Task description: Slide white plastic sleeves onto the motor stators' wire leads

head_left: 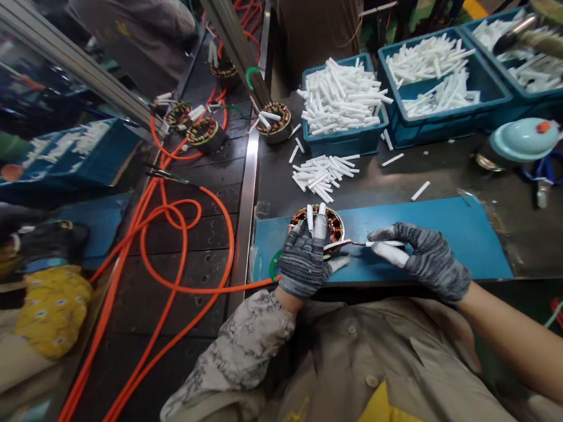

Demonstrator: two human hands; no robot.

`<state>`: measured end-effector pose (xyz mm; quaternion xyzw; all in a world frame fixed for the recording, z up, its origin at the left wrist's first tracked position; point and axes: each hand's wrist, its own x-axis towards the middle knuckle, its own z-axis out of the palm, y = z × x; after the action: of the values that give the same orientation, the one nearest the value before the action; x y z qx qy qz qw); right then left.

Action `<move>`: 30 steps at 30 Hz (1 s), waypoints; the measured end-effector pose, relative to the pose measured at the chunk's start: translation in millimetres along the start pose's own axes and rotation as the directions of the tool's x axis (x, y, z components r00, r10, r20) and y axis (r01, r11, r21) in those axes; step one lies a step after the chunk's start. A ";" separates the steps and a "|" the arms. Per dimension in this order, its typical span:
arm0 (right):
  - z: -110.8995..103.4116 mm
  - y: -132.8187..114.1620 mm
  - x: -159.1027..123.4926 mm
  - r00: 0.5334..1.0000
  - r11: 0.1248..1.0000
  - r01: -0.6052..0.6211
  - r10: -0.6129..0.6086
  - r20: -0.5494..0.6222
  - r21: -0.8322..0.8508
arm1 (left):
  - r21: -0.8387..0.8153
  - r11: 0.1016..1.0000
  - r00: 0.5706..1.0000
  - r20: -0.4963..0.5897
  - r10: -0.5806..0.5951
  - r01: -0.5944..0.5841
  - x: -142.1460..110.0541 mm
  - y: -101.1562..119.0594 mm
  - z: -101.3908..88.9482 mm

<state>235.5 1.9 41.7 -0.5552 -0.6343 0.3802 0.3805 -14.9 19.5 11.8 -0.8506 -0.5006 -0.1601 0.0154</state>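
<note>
A ring-shaped motor stator (334,224) with copper windings sits on the blue mat, partly covered by my left hand (305,257). That hand, in a grey knit glove with white fingertips, grips the stator's near side. White sleeves stand up from the winding by its fingers, and another white sleeve (337,245) lies across the stator's front. A thin dark wire runs from there to the right. At its end my right hand (421,253), gloved alike, pinches a white tube sleeve (384,244) between thumb and fingers. Part of the stator is hidden under the left hand.
Blue bins (347,142) full of white sleeves line the back, with a loose sleeve pile (325,174) before them. Scissors (549,173) and a light-blue lidded container (524,140) stand right. Orange cables (229,243) and other stators (273,123) lie left; a co-worker's gloved hand (53,242) is farther left.
</note>
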 end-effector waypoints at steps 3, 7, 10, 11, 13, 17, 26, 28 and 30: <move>4.3 0.3 2.4 0.977 0.964 0.215 -0.211 0.038 -0.156 | -0.004 1.000 0.999 0.029 0.029 -0.029 -1.0 -3.5 1.6; 15.5 -3.0 10.0 0.904 0.809 0.427 -0.379 0.198 -0.403 | -0.029 0.994 0.992 0.062 0.106 -0.104 -2.3 -10.2 4.9; 23.2 -4.4 21.5 0.936 0.869 0.335 -0.262 0.236 -0.364 | -0.033 0.996 0.993 0.085 0.085 -0.083 -2.0 -10.7 6.1; 24.9 -3.9 25.9 0.949 0.933 0.243 -0.172 0.264 -0.266 | -0.036 0.997 0.993 0.091 0.074 -0.071 -1.8 -10.2 6.2; 27.3 -1.4 33.2 0.920 1.000 -0.019 0.026 0.390 -0.024 | -0.036 0.998 0.994 0.085 0.063 -0.060 -1.7 -9.1 6.6; 29.0 3.8 33.1 0.796 0.921 -0.337 0.168 0.581 0.196 | -0.003 0.997 0.996 0.023 0.081 -0.081 -2.4 -10.2 9.4; 29.8 -1.9 30.9 0.756 0.928 -0.352 0.205 0.622 0.122 | 0.074 0.981 0.977 -0.104 0.184 -0.177 -5.1 -11.3 12.1; 40.4 -3.4 36.3 0.634 0.821 -0.545 0.270 0.725 0.171 | 0.082 0.974 0.971 -0.096 0.220 -0.212 -5.1 -12.4 10.8; 50.2 -7.1 39.3 0.615 0.751 -0.623 0.296 0.731 0.220 | 0.085 0.968 0.967 -0.085 0.242 -0.234 -4.2 -14.6 9.7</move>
<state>183.4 37.3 29.3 -0.4278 -0.4477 0.7731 0.1374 -26.7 25.1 -0.6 -0.8948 -0.3991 -0.1785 0.0900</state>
